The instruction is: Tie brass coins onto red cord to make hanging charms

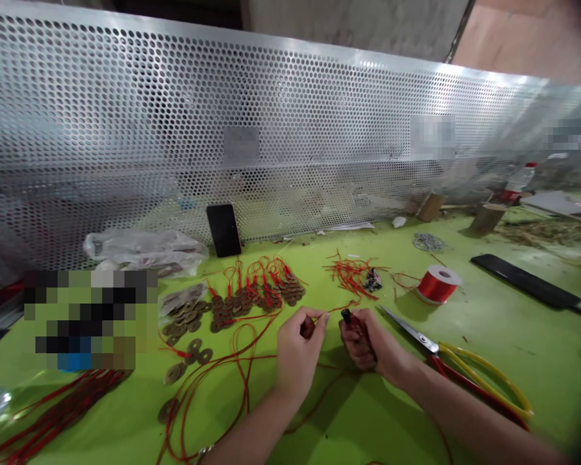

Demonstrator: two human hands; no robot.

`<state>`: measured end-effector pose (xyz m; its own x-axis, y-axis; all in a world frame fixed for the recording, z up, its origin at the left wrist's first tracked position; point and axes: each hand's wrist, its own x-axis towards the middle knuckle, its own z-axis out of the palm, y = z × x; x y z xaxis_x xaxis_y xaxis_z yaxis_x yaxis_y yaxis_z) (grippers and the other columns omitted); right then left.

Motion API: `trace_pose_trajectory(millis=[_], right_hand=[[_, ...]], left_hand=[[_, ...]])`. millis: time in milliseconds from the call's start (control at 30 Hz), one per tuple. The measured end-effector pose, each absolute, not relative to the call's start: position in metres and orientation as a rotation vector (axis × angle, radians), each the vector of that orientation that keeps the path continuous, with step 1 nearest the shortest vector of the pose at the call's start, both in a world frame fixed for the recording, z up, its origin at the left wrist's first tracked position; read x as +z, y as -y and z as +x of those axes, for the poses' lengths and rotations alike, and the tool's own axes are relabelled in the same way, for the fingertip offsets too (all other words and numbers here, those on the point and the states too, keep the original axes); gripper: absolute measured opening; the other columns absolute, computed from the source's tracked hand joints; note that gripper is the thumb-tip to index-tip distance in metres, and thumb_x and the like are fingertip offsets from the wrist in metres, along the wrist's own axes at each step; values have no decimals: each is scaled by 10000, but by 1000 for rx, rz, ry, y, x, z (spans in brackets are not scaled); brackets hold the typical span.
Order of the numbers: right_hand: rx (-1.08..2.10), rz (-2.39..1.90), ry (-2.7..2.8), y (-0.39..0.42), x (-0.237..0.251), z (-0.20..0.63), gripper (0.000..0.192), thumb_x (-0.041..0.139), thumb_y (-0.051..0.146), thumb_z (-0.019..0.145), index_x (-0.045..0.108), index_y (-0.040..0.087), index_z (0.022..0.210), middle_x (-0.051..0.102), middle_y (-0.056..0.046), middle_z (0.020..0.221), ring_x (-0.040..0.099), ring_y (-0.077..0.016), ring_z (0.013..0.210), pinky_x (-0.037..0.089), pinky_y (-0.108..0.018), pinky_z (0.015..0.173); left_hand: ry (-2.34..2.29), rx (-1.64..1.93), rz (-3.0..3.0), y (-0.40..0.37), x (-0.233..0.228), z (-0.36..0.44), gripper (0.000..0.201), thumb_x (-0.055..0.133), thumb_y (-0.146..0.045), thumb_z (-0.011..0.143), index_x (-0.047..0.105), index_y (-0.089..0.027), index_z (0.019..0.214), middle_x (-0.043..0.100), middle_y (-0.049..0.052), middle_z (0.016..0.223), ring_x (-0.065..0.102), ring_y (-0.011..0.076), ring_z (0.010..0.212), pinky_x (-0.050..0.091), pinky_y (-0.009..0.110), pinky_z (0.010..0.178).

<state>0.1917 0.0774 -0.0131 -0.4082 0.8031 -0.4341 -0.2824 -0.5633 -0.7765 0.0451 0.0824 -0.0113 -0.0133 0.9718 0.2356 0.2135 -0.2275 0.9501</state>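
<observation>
Working at the green counter point(397, 426), a perforated metal screen point(290, 110) standing along its far side. Coins point(256, 297), many tied in red, lie grouped ahead and to the left. Scissors point(430, 347) with yellow and red handles lie beside my right arm point(455, 410), partly hidden by it. My right hand point(375, 345) is clenched; my left hand point(297, 345), just beside it, has thumb and forefinger pinched together. A spool point(437, 285) of red ribbon stands beyond the scissors. In the right fist: what looks like a lighter point(346, 316), black top up, no flame that I can make out. Finest of all, red cord point(341, 308), apparently caught in the left pinch, between my hands; its tip is too small to tell. My reading of the step: bringing cord and lighter together. The next move calls for a steady pinch, fingertips clear of the lighter's top.
</observation>
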Motion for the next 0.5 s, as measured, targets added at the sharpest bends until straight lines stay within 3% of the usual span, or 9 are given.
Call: trace_pose_trajectory(millis=[500], right_hand=[[2033, -1117, 807, -79, -13, 192, 334, 243, 423, 800, 262, 200, 552, 132, 99, 435, 47, -42, 368, 37, -180, 352]], left_hand=[[-1281, 1295, 1526, -83, -13, 45, 243, 573, -371, 783, 598, -164, 659, 374, -70, 512, 345, 101, 495, 272, 212, 480]])
